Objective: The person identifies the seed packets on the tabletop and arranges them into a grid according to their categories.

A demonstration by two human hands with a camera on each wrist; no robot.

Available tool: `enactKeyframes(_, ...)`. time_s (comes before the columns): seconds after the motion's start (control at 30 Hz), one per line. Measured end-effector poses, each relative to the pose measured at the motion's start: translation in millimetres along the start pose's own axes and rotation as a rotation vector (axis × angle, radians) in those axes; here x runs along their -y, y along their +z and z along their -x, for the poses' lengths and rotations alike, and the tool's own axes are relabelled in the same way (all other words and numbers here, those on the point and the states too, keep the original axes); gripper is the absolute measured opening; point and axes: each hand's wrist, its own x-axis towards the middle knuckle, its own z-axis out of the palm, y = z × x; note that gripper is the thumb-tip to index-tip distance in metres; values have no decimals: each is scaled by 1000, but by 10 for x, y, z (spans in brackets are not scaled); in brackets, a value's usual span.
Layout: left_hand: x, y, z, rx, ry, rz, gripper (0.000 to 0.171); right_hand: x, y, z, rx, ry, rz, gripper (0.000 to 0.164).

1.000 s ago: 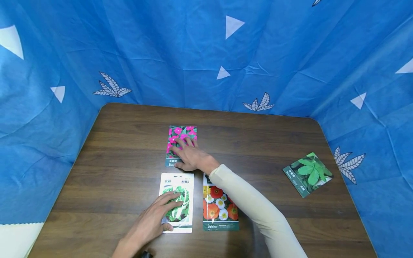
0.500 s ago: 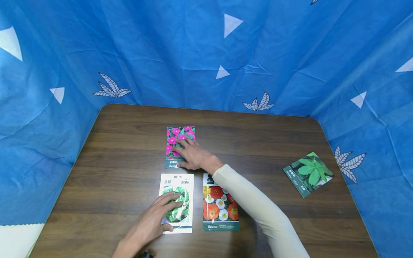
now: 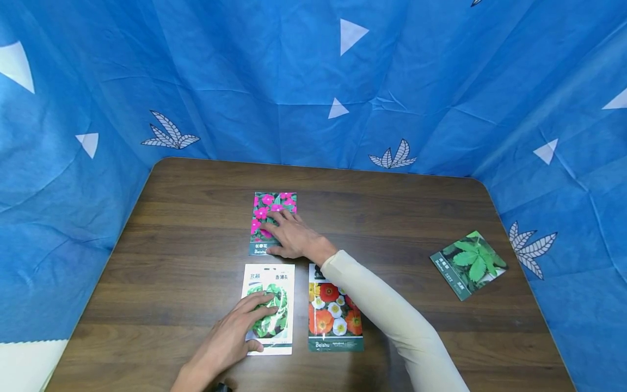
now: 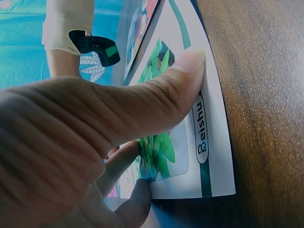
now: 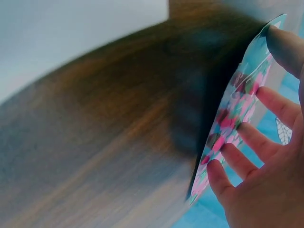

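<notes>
Flat on the table, a white seed packet [image 3: 281,326] with a green leafy plant picture lies under my left hand [image 3: 227,335]. Its spread fingers rest across the picture; in the left wrist view the thumb [image 4: 161,97] presses near the packet's printed bottom edge. Farther back, my right hand [image 3: 294,238] reaches over a pink-flower seed packet [image 3: 263,204], fingers spread and fingertips on its front. In the right wrist view the fingers and thumb touch this packet [image 5: 214,142] along its length. The hand covers its lower right part.
Under the right forearm [image 3: 392,310] lies a packet with red, orange and white flowers [image 3: 333,321], partly covered by the sleeve. A green-leaf packet [image 3: 467,265] lies turned at an angle on the right of the wooden table [image 3: 171,234]. Blue curtains [image 3: 294,71] surround the table.
The pink-flower packet has shifted slightly to the left under my right fingertips. The left hand and the other packets stay in place.
</notes>
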Motion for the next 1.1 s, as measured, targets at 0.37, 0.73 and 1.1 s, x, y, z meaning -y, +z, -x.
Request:
enactKeyframes(0.37, 13, 13, 19, -13, 12, -12, 75, 14, -26, 21, -71, -49, -10, 66)
enactKeyframes(0.73, -2, -13, 27, -7, 12, -11, 74, -241, -86, 210, -126, -37, -41, 66)
enactKeyframes(1.1, 3, -18, 25, -12, 12, -16, 75, -651, -23, 473, -139, 60, -98, 62)
